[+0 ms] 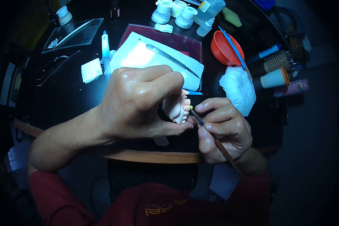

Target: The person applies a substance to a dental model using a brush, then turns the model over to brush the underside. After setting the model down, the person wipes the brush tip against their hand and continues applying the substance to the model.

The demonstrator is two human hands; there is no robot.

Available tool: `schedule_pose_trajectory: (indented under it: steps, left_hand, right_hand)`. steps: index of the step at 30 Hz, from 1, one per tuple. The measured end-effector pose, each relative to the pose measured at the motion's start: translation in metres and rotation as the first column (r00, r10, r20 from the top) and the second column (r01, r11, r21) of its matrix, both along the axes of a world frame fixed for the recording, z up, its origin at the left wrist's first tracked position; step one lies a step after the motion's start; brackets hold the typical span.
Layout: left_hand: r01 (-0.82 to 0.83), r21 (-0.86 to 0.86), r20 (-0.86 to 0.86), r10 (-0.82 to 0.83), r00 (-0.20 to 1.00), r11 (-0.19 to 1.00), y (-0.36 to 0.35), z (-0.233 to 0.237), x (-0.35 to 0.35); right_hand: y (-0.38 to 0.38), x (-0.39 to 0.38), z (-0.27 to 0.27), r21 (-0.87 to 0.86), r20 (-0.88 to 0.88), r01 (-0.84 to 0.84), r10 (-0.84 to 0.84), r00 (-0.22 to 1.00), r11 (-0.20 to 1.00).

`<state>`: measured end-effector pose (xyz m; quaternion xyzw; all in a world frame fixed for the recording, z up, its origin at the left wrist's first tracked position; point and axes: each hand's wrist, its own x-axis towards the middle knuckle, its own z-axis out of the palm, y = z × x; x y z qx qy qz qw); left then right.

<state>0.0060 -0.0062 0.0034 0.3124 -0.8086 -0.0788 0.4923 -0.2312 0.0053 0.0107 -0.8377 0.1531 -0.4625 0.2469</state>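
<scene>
Nearest the camera, the bare left hand (139, 98) clamped its curled fingers and thumb around a pale tooth model (173, 108), holding it above the black table (79, 88). Just right of the model, the bare right hand (228, 130) had its thumb and fingers pinched together on a slim, brown-handled tool (223, 150), its yellow tip at the teeth. Beyond the model lay a silver scalpel (166, 56) on a white paper sheet (130, 51); stacked round red bowls (219, 49) stood beyond it, to the right.
</scene>
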Motion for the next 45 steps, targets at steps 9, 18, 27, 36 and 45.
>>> schedule_pose_trajectory:
  steps: [9, 18, 27, 36, 45]
  left_hand:
    - [0.014, 0.018, 0.016, -0.014, 1.0, 1.0, 0.003, 0.006, 0.001]
    - [0.126, 0.135, 0.021, -0.129, 0.991, 0.983, -0.001, 0.004, 0.005]
    - [0.216, 0.235, -0.018, -0.218, 0.976, 0.948, -0.003, -0.001, 0.003]
    - [0.231, 0.228, -0.031, -0.23, 0.973, 0.946, -0.003, 0.0, 0.003]
    - [0.238, 0.228, -0.043, -0.235, 0.971, 0.944, -0.003, 0.001, 0.003]
  right_hand:
    - [-0.003, -0.003, 0.0, -0.024, -0.017, 0.035, -0.035, 0.999, 0.999]
    - [-0.006, -0.006, -0.005, -0.001, 0.03, 0.055, -0.055, 0.998, 0.999]
    - [-0.012, -0.014, 0.001, 0.0, -0.006, -0.005, 0.005, 1.0, 1.0]
    - [-0.015, -0.011, 0.003, -0.072, -0.018, 0.001, -0.002, 1.0, 0.997]
    - [-0.015, -0.009, 0.003, -0.091, -0.03, 0.006, -0.009, 1.0, 0.996]
